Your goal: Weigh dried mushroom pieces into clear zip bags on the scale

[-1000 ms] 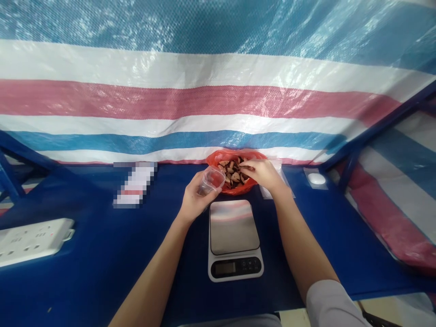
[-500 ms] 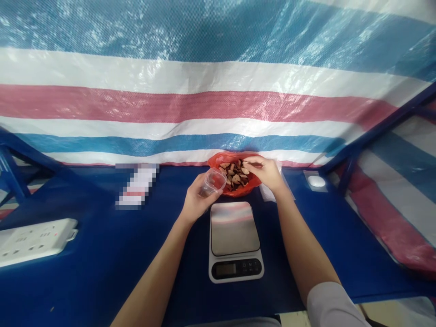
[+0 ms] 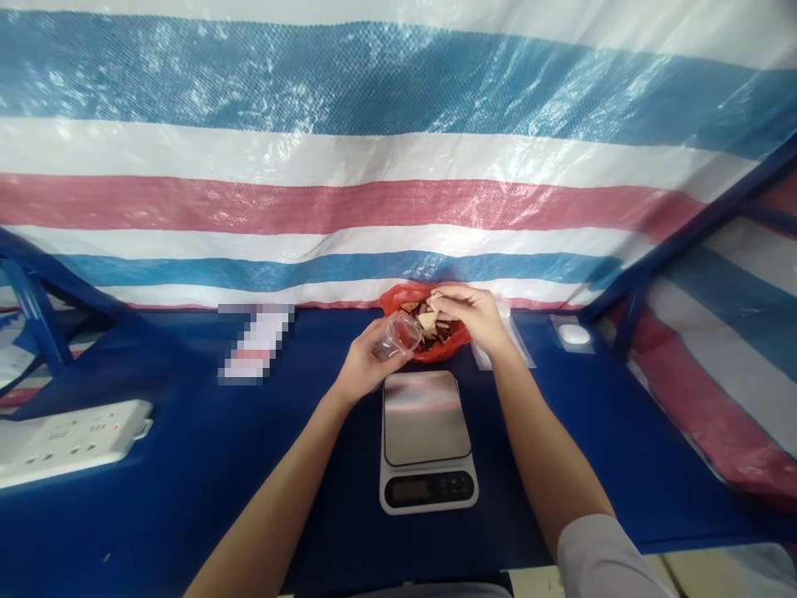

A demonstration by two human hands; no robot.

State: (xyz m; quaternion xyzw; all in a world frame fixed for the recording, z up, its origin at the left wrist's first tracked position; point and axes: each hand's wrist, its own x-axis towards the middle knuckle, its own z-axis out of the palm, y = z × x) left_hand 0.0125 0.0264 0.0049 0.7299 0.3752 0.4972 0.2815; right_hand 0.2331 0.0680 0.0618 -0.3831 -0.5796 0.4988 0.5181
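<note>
My left hand (image 3: 369,359) is closed around a clear plastic cup (image 3: 400,334), tilted with its mouth toward a red plastic bag (image 3: 459,339). The bag lies open and holds many dark-skinned, pale-faced dried slices (image 3: 436,335). Over the bag's right side, my right hand (image 3: 470,311) pinches a few pale slices (image 3: 429,314) between thumb and fingers, close to the cup's rim. Just in front of the bag stands a white kitchen scale (image 3: 428,432) with a bare metal plate and a dark display.
A clear plastic bag (image 3: 507,340) lies right of the red one. Farther right is a white oval object (image 3: 574,334). A white power strip (image 3: 80,440) sits at the left, near a blurred-out paper (image 3: 258,340). Striped sheeting (image 3: 374,199) hangs behind the blue table (image 3: 205,465).
My right hand has lifted pale slices from the bag and moved left toward the cup. The cup has shifted slightly right. The whole view has tilted a little.
</note>
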